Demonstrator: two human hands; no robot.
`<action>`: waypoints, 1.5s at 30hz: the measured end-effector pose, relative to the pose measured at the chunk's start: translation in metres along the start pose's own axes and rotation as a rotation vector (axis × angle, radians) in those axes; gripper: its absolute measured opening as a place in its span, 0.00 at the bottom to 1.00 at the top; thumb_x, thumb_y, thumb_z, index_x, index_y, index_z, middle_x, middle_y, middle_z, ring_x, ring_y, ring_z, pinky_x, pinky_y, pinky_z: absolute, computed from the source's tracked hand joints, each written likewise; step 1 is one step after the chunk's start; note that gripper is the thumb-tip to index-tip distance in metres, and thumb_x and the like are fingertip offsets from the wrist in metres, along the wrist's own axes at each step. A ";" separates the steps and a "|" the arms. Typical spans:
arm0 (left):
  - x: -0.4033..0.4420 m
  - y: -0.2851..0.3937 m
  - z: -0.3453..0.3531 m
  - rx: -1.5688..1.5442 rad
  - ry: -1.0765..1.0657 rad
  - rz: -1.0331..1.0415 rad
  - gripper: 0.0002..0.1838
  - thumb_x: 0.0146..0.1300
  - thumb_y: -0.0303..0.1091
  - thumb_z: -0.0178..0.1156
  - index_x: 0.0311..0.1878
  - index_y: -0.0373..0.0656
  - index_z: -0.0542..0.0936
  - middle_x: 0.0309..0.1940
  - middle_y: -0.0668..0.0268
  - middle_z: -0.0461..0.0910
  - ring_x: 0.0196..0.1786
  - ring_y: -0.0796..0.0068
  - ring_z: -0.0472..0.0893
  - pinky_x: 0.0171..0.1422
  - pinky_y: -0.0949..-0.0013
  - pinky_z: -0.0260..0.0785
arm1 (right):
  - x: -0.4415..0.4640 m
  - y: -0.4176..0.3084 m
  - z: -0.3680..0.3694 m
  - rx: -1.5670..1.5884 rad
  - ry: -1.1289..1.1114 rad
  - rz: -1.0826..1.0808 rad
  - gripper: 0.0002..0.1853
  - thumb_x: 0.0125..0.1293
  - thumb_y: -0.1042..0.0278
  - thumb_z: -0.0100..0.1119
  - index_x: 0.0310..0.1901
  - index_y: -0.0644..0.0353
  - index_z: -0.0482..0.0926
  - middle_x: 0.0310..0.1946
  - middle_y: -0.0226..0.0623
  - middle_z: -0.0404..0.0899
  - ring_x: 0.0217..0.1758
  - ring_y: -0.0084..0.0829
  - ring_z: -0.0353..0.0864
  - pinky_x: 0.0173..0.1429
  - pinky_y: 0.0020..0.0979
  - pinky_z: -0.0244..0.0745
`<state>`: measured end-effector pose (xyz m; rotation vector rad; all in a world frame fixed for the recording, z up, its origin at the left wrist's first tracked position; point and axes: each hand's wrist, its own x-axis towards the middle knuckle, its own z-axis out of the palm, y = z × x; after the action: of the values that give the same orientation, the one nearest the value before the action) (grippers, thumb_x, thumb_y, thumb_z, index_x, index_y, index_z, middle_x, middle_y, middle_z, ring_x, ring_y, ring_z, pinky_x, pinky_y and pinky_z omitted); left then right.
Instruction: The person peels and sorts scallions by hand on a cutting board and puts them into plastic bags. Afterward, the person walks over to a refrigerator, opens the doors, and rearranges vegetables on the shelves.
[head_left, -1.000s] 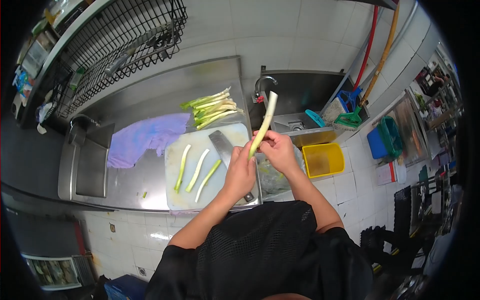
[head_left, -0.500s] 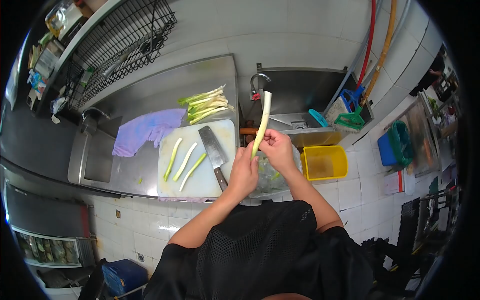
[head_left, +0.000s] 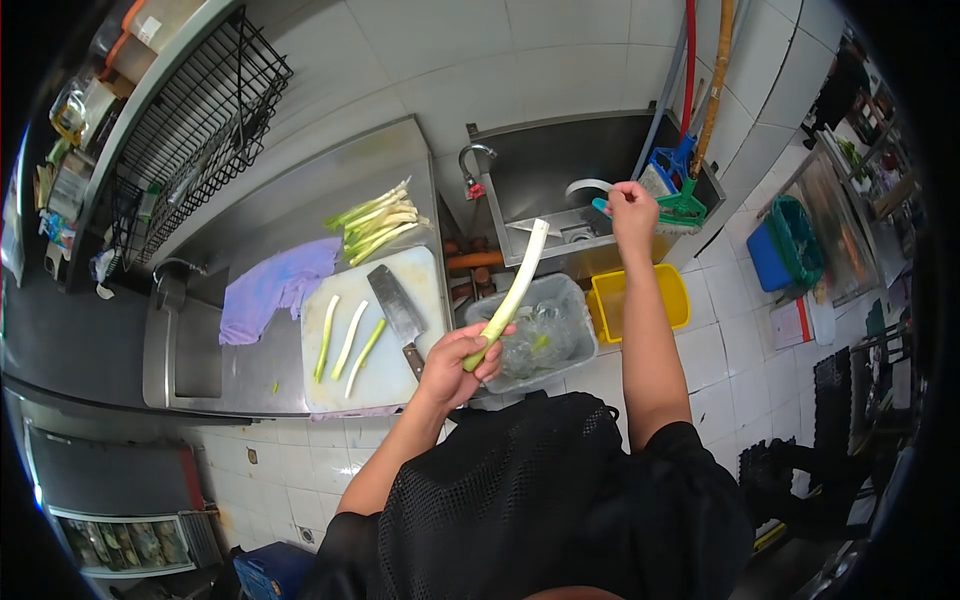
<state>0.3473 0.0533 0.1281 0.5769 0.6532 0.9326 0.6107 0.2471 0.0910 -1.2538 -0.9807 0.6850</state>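
My left hand (head_left: 455, 362) is closed around the green lower end of a leek (head_left: 514, 293), whose white end points up and away from me. Off to the right, above the floor sink, my right hand (head_left: 633, 215) pinches a thin, curled white strip of leek peel (head_left: 586, 184). Left of the held leek lies a white cutting board (head_left: 425, 280), bearing a cleaver (head_left: 396, 305) and three trimmed stalks (head_left: 347, 340). A pile of leeks (head_left: 375, 222) rests on the steel counter behind the board.
Below the held leek stands a grey tub (head_left: 575, 335) lined with clear plastic, with green scraps inside. Right of it is a yellow bin (head_left: 676, 300). A purple cloth (head_left: 272, 290) lies on the counter. Brushes (head_left: 683, 207) lean by the floor sink (head_left: 540, 190).
My right hand has left the leek and moved up and right, pulling away a white strip. The leek, in my left hand, has come lower and nearer me. The view has shifted slightly.
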 end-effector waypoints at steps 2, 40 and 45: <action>-0.001 -0.001 -0.001 -0.020 -0.015 -0.001 0.23 0.60 0.31 0.47 0.55 0.24 0.67 0.24 0.67 0.68 0.20 0.80 0.64 0.29 0.75 0.57 | 0.000 0.016 -0.007 -0.082 -0.003 0.020 0.05 0.54 0.73 0.55 0.29 0.64 0.79 0.19 0.33 0.77 0.23 0.23 0.77 0.30 0.24 0.70; -0.007 0.006 0.000 1.692 0.542 0.621 0.22 0.53 0.22 0.55 0.54 0.47 0.77 0.32 0.60 0.69 0.32 0.62 0.73 0.36 0.65 0.67 | -0.078 -0.020 0.045 0.610 -0.389 0.403 0.07 0.53 0.76 0.63 0.33 0.66 0.77 0.27 0.34 0.78 0.29 0.23 0.76 0.36 0.25 0.71; -0.015 0.009 -0.019 1.440 0.567 0.541 0.20 0.56 0.24 0.55 0.54 0.44 0.77 0.30 0.63 0.68 0.34 0.69 0.72 0.40 0.72 0.64 | -0.046 0.007 0.029 0.174 -0.282 0.328 0.13 0.54 0.72 0.64 0.41 0.65 0.77 0.33 0.36 0.80 0.33 0.24 0.78 0.41 0.23 0.72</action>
<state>0.3223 0.0473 0.1257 1.8595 1.7555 1.0188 0.5649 0.2221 0.0747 -1.1946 -0.9266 1.2040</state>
